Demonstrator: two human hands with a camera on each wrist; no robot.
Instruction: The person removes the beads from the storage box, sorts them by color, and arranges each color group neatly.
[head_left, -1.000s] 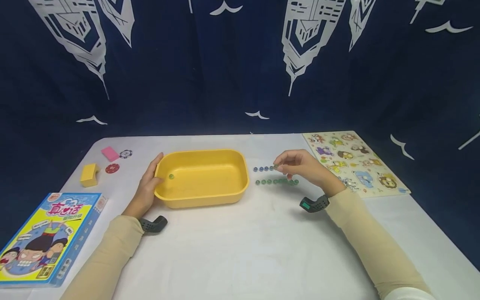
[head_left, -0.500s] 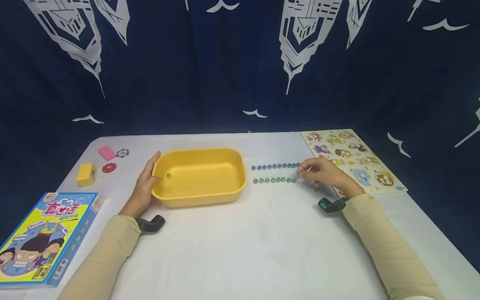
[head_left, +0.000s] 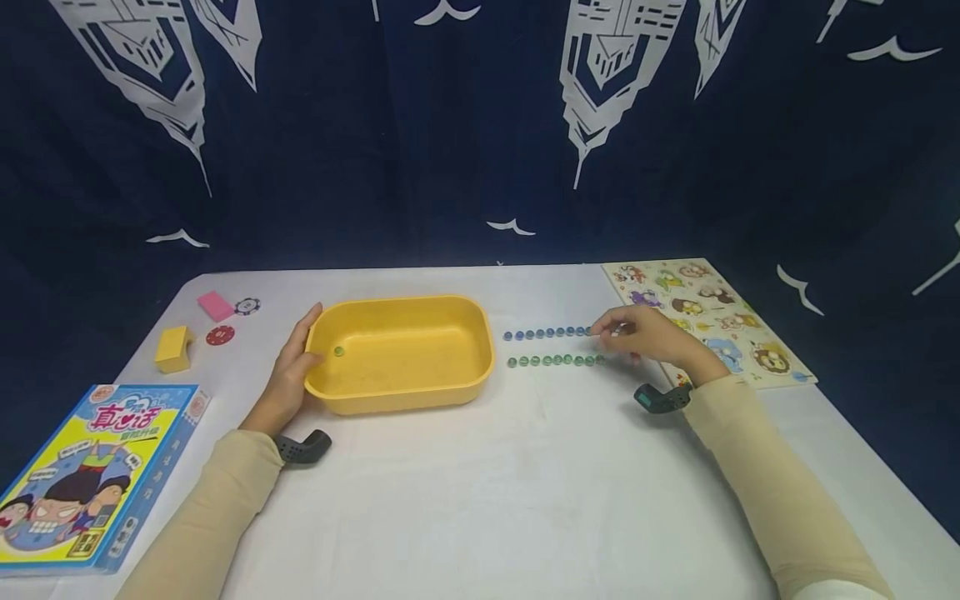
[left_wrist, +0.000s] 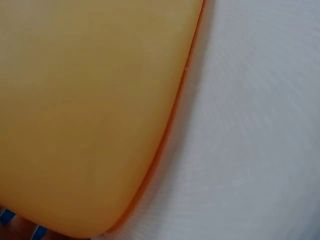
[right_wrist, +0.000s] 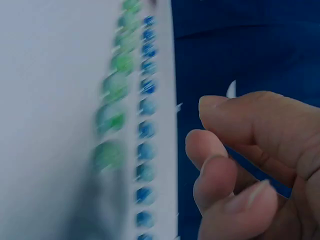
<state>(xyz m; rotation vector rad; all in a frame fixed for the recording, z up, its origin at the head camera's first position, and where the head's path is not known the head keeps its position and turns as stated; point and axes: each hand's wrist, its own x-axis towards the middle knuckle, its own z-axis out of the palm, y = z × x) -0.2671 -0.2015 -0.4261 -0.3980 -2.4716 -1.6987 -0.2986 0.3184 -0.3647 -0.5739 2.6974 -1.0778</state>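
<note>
My left hand (head_left: 287, 371) grips the left end of a yellow plastic tray (head_left: 405, 398), thumb over the rim and fingers along the outside. One green marble (head_left: 339, 351) lies inside near that end. The left wrist view is mostly filled by the tray wall (left_wrist: 90, 120). Right of the tray run two rows on the table: blue marbles (head_left: 550, 332) behind, green marbles (head_left: 557, 360) in front. Beside their right end hovers my right hand (head_left: 648, 337), fingers loosely curled. No marble shows between its fingertips in the right wrist view. It hides part of the blue row's end.
A sticker sheet with cartoon animals (head_left: 708, 321) lies right of the right hand. On the left are a boxed game (head_left: 90, 475), a yellow block (head_left: 173, 350), a pink piece (head_left: 216, 306) and two chips, one red (head_left: 220, 335). A dark curtain (head_left: 465, 125) hangs behind.
My right hand moved right from over the blue row, with a green marble at its fingertips. That marble now sits at the green row's right end, released. The left hand stayed on the tray.
</note>
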